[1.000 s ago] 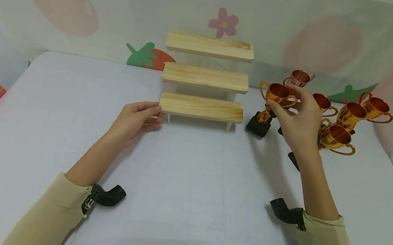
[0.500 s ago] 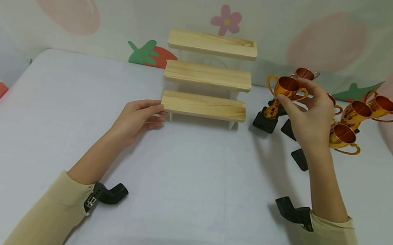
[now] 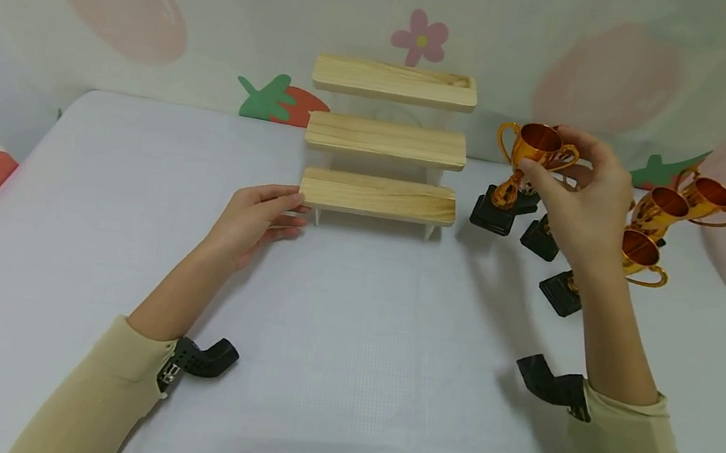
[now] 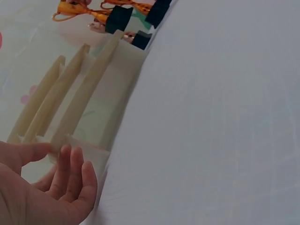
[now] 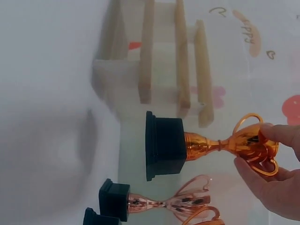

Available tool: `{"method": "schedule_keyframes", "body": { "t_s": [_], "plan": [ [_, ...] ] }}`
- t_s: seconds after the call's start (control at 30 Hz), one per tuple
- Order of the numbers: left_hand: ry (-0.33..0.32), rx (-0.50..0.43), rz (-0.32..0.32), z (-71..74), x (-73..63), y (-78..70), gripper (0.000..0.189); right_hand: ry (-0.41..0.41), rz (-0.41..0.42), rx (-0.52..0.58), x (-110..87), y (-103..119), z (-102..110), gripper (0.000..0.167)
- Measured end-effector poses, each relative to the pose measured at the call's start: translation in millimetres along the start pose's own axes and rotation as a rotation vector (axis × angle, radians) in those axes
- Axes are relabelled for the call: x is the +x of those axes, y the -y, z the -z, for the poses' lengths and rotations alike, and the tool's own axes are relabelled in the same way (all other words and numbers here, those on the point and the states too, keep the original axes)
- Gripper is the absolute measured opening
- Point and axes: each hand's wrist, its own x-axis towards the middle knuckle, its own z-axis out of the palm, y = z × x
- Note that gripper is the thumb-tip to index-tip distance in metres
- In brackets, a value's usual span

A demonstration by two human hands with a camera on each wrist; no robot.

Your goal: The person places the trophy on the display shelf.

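In the head view my right hand holds a gold trophy by its two-handled cup, thumb at the front. The trophy is upright, and in the right wrist view its black base hangs clear of the table. A rose-gold trophy stands below it there, mostly hidden by my hand in the head view. My left hand pinches the left end of the lowest board of a three-tier wooden display stand. Its thumb lies at the board's edge in the left wrist view, the other fingers loosely bent.
Several more gold trophies with black bases cluster on the right of the white table, partly behind my right hand. Behind the stand hangs a printed backdrop. Black curved devices sit at both sleeve cuffs.
My right hand has raised the gold trophy a little and shifted slightly right. My left hand has stayed at the stand. The head view has shifted slightly.
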Motion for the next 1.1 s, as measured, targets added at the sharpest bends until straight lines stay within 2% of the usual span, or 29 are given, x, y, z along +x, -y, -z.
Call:
{"method": "schedule_keyframes", "body": {
  "t_s": [0.3,0.73,1.1],
  "plan": [
    [-0.003,-0.039,0.008,-1.8,0.8,0.6,0.045,0.001,-0.016,-0.023,6.3,13,6,0.053],
    [-0.007,-0.003,0.000,-2.6,-0.7,2.6,0.040,0.006,0.055,0.000,16.4,41,9,0.049],
    [-0.019,0.028,-0.012,-3.1,0.8,4.6,0.034,0.058,0.084,-0.002,29.5,59,2,0.052]
  ]
}}
